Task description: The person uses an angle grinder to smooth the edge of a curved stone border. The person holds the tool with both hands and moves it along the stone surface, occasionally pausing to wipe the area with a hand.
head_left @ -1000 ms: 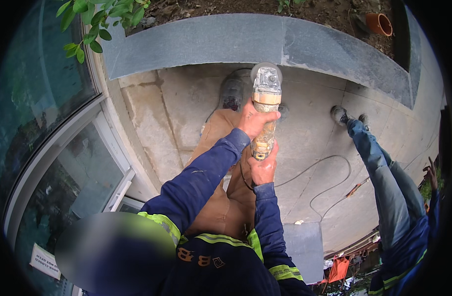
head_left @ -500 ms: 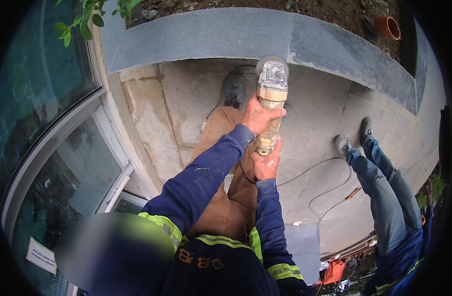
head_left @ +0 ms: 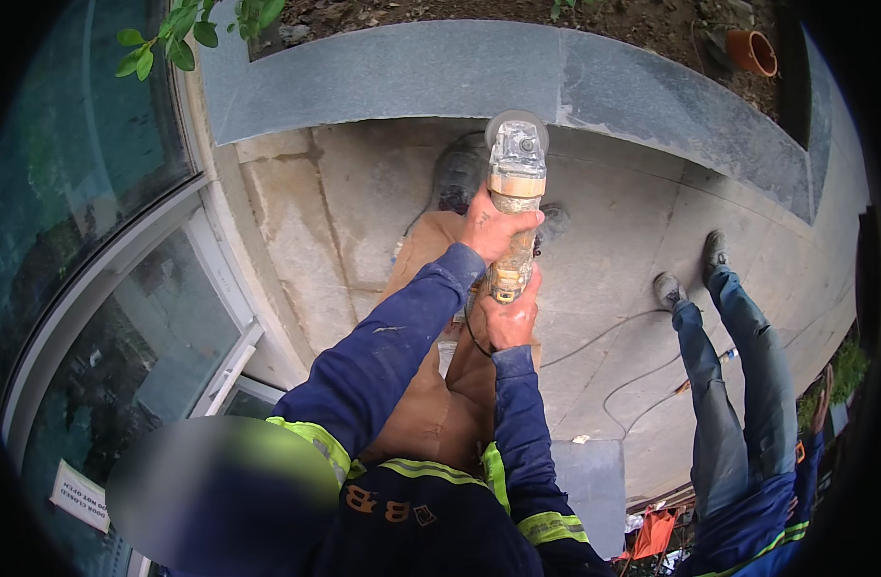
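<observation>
The left hand [head_left: 498,231] and the right hand [head_left: 512,315] are both clamping the grinder [head_left: 519,185], which is pointing straight out ahead of the person. Its long axis is running away from the wearer toward the stone ledge [head_left: 411,72], with the disc [head_left: 504,121] forming the far end. The left hand's grip is lying nearer the disc, around the middle of the casing; the right hand's is wrapping the tail end. The disc is overlapping the ledge's near edge in this view; whether they are touching, I cannot tell. Below, the person's boots [head_left: 459,176] are resting on the paved floor [head_left: 604,269], the right one partly hidden behind the grinder. To the right, a cord [head_left: 606,391] is looping across the floor near a co-worker's legs [head_left: 733,375]. Beyond the ledge, a flowerpot [head_left: 748,52] is sitting on soil [head_left: 652,31].
</observation>
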Demonstrator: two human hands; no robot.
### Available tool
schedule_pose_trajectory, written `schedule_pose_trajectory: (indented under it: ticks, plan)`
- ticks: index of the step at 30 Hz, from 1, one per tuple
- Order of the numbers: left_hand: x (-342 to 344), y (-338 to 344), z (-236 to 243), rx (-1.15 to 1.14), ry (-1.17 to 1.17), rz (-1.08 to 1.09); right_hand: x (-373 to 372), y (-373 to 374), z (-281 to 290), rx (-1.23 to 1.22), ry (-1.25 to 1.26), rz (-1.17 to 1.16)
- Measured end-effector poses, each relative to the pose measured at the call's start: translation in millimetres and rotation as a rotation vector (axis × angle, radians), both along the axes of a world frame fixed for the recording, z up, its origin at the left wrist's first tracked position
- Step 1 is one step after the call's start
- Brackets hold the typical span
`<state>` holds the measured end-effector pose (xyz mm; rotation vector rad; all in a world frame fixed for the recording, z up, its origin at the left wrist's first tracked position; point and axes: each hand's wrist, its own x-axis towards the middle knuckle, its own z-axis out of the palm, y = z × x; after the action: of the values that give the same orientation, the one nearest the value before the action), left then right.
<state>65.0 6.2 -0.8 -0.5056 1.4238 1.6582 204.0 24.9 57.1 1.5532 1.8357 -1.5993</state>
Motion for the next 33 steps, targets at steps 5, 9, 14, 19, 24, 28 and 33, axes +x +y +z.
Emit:
schedule_pose_trajectory:
  ticks: [5, 9, 14, 19, 24, 28, 33]
  plan:
    - [3, -6, -2, -0.051, -0.013, -0.005, -2, 1, 5, 0.041, 0.016, 0.059]
    - [4, -5, -3, -0.004, -0.018, -0.030, -3, -3, 9, 0.024, -0.018, 0.006]
    - [2, -13, -6, -0.030, -0.023, -0.014, -4, -3, 6, 0.016, 0.011, 0.037]
    - [-4, -7, 1, -0.006, -0.065, -0.008, -4, -2, 6, 0.037, 0.013, 0.033]
    - [-3, 15, -2, -0.020, 0.054, -0.082, -5, 3, 6, 0.033, 0.003, -0.031]
    - [-1, 19, 2, -0.072, 0.028, -0.097, 4, 9, 4, 0.001, 0.048, -0.025]
    - [0, 21, 1, -0.077, 0.068, -0.117, -1, 12, 10, 0.017, 0.007, -0.022]
